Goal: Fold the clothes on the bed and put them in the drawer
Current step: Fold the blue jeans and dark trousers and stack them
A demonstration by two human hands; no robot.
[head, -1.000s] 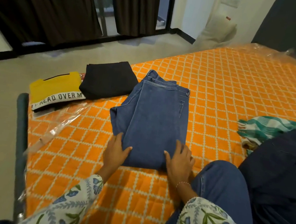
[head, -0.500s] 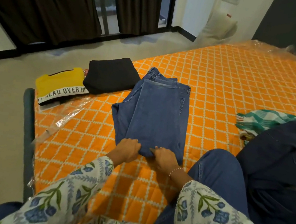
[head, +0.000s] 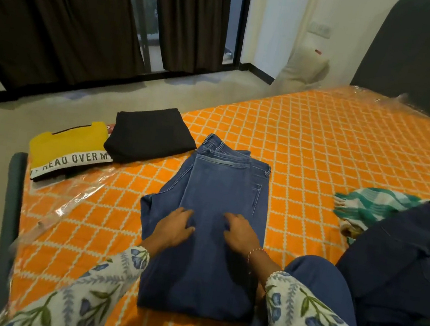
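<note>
A pair of blue jeans (head: 222, 180), folded lengthwise, lies flat on the orange patterned bed (head: 319, 149) in front of me, waistband at the far end. My left hand (head: 172, 228) and my right hand (head: 240, 234) both press on the middle of the jeans, palms down, fingers spread and slightly bent. They hold nothing. At the bed's far left corner sit a folded yellow shirt (head: 65, 148) with white lettering and a folded black garment (head: 149, 135) beside it.
A green checked cloth (head: 372, 205) and a dark navy garment (head: 399, 269) lie unfolded on the right of the bed. My knee in blue trousers (head: 315, 285) rests beside the jeans. Loose clear plastic (head: 67, 198) covers the bed's left edge. Beyond are floor and dark curtains.
My hands left the near edge of the jeans and moved forward onto their middle. The view has come closer and lower over the jeans.
</note>
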